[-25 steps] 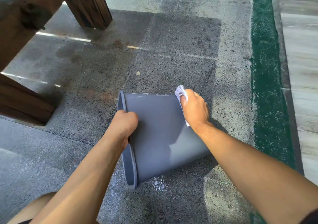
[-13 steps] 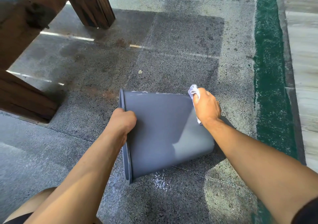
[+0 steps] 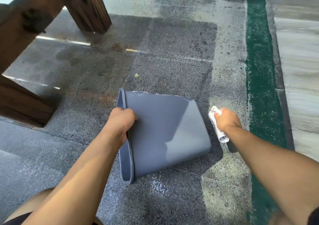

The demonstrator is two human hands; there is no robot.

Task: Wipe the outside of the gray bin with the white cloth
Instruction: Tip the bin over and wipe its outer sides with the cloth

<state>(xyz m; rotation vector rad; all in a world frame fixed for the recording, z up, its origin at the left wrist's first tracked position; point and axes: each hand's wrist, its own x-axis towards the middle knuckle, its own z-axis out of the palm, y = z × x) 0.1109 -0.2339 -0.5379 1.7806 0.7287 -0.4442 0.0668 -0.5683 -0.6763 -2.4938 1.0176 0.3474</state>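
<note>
The gray bin (image 3: 165, 129) lies on its side on the stone floor, its open mouth facing left and its base to the right. My left hand (image 3: 120, 122) grips the bin's rim at the top of the mouth. My right hand (image 3: 226, 120) is closed around the white cloth (image 3: 218, 129), which is bunched into a roll. That hand and cloth are just off the bin's base end, to its right, with a small gap between them and the bin.
Dark wooden beams and a post (image 3: 86, 7) stand at the upper left. A green painted strip (image 3: 259, 69) runs along the right, with pale paving (image 3: 300, 69) beyond it. My knee (image 3: 34, 205) shows at the lower left.
My right hand slid rightward with the cloth along the bin's upper side and is now past the base end, off the bin. My left hand kept its hold on the rim.
</note>
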